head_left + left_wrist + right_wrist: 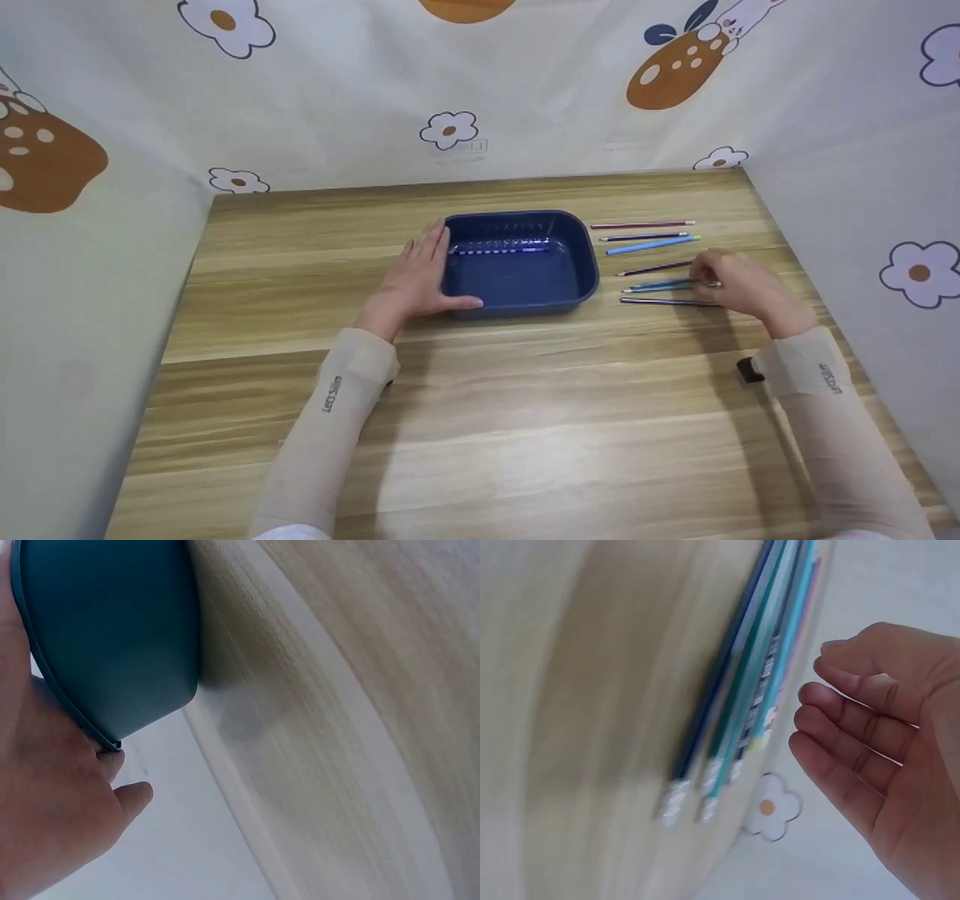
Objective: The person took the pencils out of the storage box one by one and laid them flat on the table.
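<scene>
My left hand (416,281) rests against the left end of a dark blue plastic bin (525,294), fingers straight along its side and thumb across the front rim. Inside the bin, a spotted blue pencil (499,250) lies along the back. To the bin's right, my right hand (739,283) is over a loose row of pencils, nearest to two teal pencils (660,286). In the right wrist view its fingers (847,780) are loosely bent and apart from the pencils, with nothing between them. A dark pencil (664,302) lies in front of the teal ones.
Farther back in the row lie a dark red pencil (641,225), a thin dark pencil (641,238), a bright blue pencil (649,245) and another dark pencil (652,268). Patterned cloth walls (337,97) enclose the wooden table (555,420) at the back and both sides.
</scene>
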The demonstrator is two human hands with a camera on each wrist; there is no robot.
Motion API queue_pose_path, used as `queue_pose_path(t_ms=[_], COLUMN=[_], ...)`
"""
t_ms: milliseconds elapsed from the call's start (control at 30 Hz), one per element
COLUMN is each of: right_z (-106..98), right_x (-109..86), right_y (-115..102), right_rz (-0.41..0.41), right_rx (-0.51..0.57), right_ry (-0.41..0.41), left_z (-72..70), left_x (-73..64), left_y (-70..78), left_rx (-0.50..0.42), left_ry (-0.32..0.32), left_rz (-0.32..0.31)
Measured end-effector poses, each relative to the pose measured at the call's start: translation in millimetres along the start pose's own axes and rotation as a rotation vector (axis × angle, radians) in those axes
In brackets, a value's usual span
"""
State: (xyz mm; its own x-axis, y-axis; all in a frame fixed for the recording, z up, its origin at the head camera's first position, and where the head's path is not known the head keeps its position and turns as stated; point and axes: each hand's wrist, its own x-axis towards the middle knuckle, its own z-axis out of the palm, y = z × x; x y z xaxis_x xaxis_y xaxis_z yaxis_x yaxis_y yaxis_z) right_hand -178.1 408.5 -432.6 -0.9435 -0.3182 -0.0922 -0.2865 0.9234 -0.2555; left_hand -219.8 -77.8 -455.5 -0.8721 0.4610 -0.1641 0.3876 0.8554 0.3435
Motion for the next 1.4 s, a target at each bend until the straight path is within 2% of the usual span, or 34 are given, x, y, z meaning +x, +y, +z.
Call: queue_pose_path(t_ms=[133,333,567,700,967,1200,1400], right_z=[-7.8,-14.6,-10.1,-5.9,-0.6,21.0,43.5], right_x=[13.7,27.1,50.2,63.3,83.4,100.4,129.6], right_y=[-13.4,-33.1,-56.9,-70.1,-101.0,-134.0,-154.3], right_rz=[-0.032,-0.039,-0.105,-0.112,-0.147,-0.150,-0.179], right_rx=[0.024,0.041,0.072,0.084,0.104,0.160,0.132], right_ry=[-0.001,-0.012,0.016,0.024,0.125,0.116,0.079], left_z=[-1.7,-1.8,-1.5,-0.9,-1.0,4.3,2.3], left_x=[-1.8,-2.2,-3.8,-2.9,-0.7,-2.5,-2.5], left_y=[-0.1,2.6,2.1,1.2,3.2,4.2,2.1], left_rx=[0.013,0.022,0.031,0.024,0.036,0.019,0.020], left_ry=[0.004,-0.007,-0.013,-0.006,0.004,-0.006,0.019], left_rz=[-0.023,-0.004,-0.013,-0.009,-0.005,0.018,0.000])
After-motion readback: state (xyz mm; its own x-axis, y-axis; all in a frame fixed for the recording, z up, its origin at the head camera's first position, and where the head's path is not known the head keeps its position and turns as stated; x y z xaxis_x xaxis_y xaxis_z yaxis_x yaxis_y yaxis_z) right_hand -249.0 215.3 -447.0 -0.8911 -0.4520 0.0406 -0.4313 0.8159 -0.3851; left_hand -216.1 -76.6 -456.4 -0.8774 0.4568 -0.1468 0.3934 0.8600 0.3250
